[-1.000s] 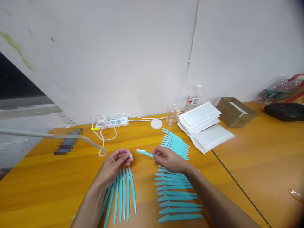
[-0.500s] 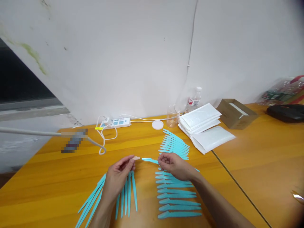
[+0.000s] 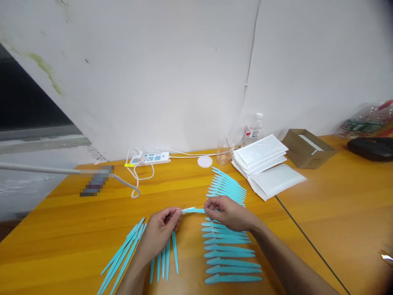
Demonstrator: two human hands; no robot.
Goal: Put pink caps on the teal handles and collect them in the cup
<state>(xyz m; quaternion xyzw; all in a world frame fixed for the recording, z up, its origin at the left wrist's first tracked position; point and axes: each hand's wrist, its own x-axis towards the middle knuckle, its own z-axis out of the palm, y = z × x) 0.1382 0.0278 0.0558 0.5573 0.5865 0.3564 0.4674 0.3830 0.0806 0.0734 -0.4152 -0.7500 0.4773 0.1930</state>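
My right hand (image 3: 225, 212) pinches a teal eyebrow razor (image 3: 199, 210) by its handle, the blade end pointing left. In my left hand (image 3: 164, 229) the fingertips are closed on a small clear blade cap (image 3: 184, 211), which now meets the razor's blade end. How far the cap covers the blade is hard to make out. Under and beside my right hand lies a column of teal razors (image 3: 233, 265), with a tighter fanned group (image 3: 227, 184) behind it. More razors lie left of my left forearm (image 3: 121, 254), and others (image 3: 167, 258) lie partly hidden beneath that hand.
White padded envelopes (image 3: 278, 180) are piled at the back right, beside an open cardboard box (image 3: 307, 153). A clear jar (image 3: 225, 151), a round lid (image 3: 204, 161) and a bottle (image 3: 254, 130) stand near the wall. A power strip (image 3: 150, 157) with white cables sits back left.
My left hand has moved right and slightly down, bringing the clear cap onto the razor's blade end; a gap was between them before. My right hand has stayed nearly still.
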